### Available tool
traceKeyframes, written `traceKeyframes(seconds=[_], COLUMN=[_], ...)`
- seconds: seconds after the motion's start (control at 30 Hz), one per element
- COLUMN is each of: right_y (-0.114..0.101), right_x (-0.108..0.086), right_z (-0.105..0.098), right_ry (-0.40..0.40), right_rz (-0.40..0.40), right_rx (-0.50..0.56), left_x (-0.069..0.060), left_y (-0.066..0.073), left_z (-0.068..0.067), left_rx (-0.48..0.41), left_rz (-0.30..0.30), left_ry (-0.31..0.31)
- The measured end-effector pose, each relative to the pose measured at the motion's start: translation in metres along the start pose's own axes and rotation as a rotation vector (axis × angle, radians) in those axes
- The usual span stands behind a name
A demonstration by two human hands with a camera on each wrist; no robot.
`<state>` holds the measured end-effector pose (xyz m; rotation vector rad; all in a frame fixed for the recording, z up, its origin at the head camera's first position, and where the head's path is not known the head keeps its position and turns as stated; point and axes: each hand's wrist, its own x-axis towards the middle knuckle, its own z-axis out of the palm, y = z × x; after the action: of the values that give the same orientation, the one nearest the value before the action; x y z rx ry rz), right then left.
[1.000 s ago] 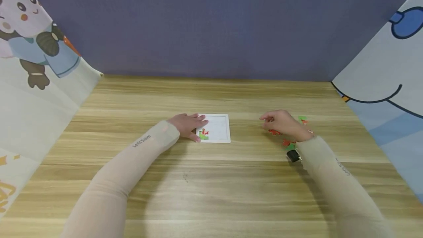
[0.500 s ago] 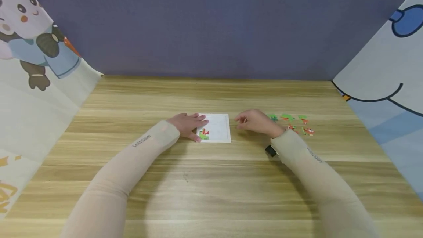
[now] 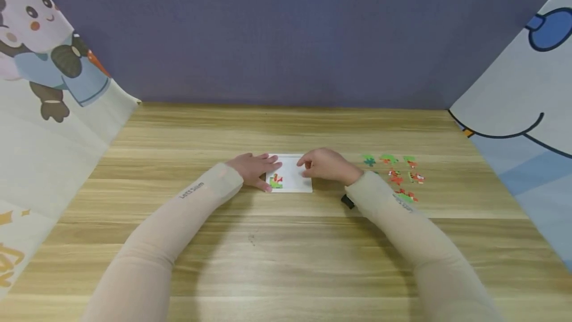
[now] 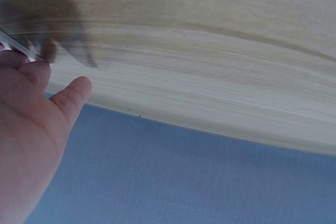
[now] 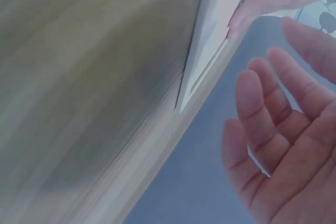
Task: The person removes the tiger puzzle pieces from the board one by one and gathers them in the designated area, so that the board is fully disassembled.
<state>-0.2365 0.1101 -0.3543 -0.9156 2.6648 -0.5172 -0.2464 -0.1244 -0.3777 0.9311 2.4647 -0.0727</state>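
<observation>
A white square puzzle tray [image 3: 292, 190] lies on the table, with a green and red puzzle piece [image 3: 275, 181] in its near left corner. My left hand [image 3: 253, 169] rests with spread fingers on the tray's left edge; the left wrist view shows this hand [image 4: 31, 114] from the thumb side. Above the tray's right side is my right hand [image 3: 328, 165], fingers curled in a pinch. It seems to hold a small puzzle piece, which the fingers hide. In the right wrist view the right hand [image 5: 283, 135] has bent fingers beside the tray [image 5: 210, 40].
Several loose puzzle pieces [image 3: 395, 177] lie to the right, some partly covered by the right sleeve [image 3: 393, 207]. A black wrist device [image 3: 347, 201] hangs under that sleeve. A dark blue panel [image 3: 286, 34] closes off the back; printed cloths [image 3: 527, 93] flank the table.
My right hand has moved left from the loose pieces to above the tray's right side, uncovering several pieces. The left hand has stayed in place on the tray.
</observation>
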Motion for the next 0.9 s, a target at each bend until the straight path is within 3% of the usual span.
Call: traceKeyframes(seconds=[0.37, 0.9], right_y=[-0.024, -0.034], right_x=[0.021, 0.04], right_z=[0.01, 0.022], right_ry=[-0.131, -0.204], right_rz=[0.016, 0.046], right_rx=[-0.045, -0.062], left_x=[0.0, -0.004], left_y=[0.001, 0.001], left_z=[-0.001, -0.001], left_rx=[0.001, -0.047], left_rz=[-0.002, 0.014], left_ry=[-0.001, 0.03])
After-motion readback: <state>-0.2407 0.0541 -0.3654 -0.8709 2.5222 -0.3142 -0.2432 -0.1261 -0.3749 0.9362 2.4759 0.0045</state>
